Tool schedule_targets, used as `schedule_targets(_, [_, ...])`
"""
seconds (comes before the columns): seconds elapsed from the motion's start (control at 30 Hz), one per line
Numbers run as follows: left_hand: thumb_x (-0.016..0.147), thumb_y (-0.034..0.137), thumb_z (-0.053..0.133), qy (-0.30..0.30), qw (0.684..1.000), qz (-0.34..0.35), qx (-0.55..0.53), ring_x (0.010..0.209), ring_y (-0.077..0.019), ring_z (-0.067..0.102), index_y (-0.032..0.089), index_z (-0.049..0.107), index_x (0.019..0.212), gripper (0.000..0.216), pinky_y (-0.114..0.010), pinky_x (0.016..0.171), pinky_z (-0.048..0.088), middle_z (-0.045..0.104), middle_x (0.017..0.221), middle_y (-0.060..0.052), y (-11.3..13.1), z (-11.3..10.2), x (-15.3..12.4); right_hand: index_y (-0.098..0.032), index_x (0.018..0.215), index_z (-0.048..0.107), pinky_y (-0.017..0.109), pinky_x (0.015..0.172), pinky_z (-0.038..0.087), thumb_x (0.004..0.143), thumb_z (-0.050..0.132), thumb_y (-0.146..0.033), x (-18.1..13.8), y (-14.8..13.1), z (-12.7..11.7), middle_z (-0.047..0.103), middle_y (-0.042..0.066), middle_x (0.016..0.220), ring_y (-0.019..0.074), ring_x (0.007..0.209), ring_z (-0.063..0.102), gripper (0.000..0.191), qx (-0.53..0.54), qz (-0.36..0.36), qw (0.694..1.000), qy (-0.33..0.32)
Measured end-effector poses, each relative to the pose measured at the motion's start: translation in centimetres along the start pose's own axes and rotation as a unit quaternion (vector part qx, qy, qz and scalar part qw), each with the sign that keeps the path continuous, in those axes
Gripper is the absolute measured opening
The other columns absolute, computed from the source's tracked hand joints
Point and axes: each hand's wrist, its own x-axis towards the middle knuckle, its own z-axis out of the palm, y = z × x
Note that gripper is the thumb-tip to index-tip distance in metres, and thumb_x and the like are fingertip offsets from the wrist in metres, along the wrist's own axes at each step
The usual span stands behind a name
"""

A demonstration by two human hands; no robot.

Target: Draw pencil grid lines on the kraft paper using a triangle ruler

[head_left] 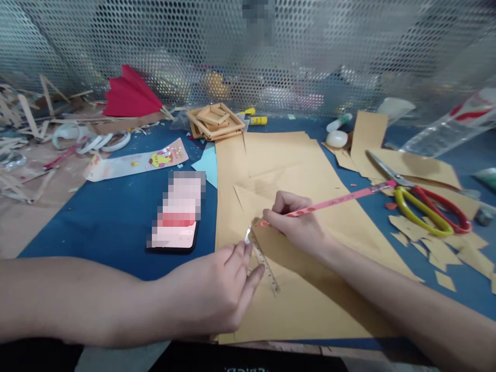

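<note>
My right hand (298,222) is closed round a pink pencil (337,199), its tip down on the tan paper (310,289) beside the ruler's far end. With fingers bent, my left hand (227,289) grips the near side of a clear ruler (271,271) and keeps it flat on the paper, slanting away from me. Part of the ruler lies under the left fingers. A faint line and cut edges show on the paper beyond the hands. Left of the paper lies a phone (180,217) with its screen lit and partly blurred.
Scissors (430,209) with yellow and red handles lie at the right among paper scraps (437,253). Stacked wooden frames (215,121) and a yellow glue stick (258,120) stand behind. Tape rolls (106,140), a red fan-shaped piece (129,95) and wooden sticks (25,111) are left. A plastic bottle (453,124) lies right.
</note>
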Motion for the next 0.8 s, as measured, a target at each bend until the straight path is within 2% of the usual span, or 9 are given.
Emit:
schedule_targets(0.13, [0.084,0.023,0.052,-0.006,1.0,0.0,-0.005,0.105,-0.0306,0.062,0.0,0.054,0.122,0.044,-0.04,0.087,0.051,0.061,0.115,-0.025,-0.12,-0.15,0.04,-0.02,0.053,0.037,0.025,0.048,0.028,0.069,0.059,-0.011,0.02,0.13,0.06,0.04,-0.007,0.051,0.0081,0.049,0.037,0.028,0.01,0.003,1.0,-0.02])
schedule_targets(0.33, [0.084,0.023,0.052,-0.009,1.0,0.003,-0.013,0.108,-0.0299,0.061,0.0,0.058,0.117,0.041,-0.041,0.091,0.05,0.06,0.117,-0.023,-0.25,-0.15,0.01,-0.02,0.053,0.037,0.025,0.047,0.028,0.069,0.059,-0.012,0.14,0.16,0.17,0.04,-0.007,0.051,0.0079,0.049,0.037,0.028,0.013,0.007,1.0,-0.018])
schedule_targets(0.8, [0.084,0.02,0.047,-0.015,1.0,0.011,-0.01,0.109,-0.0354,0.059,-0.004,0.053,0.123,0.046,-0.044,0.091,0.048,0.057,0.12,-0.026,-0.08,0.32,0.14,-0.019,0.055,0.035,0.024,0.044,0.023,0.069,0.059,-0.011,0.1,0.67,0.22,0.036,-0.008,0.051,0.0062,0.049,0.031,0.029,0.024,-0.031,0.999,-0.016])
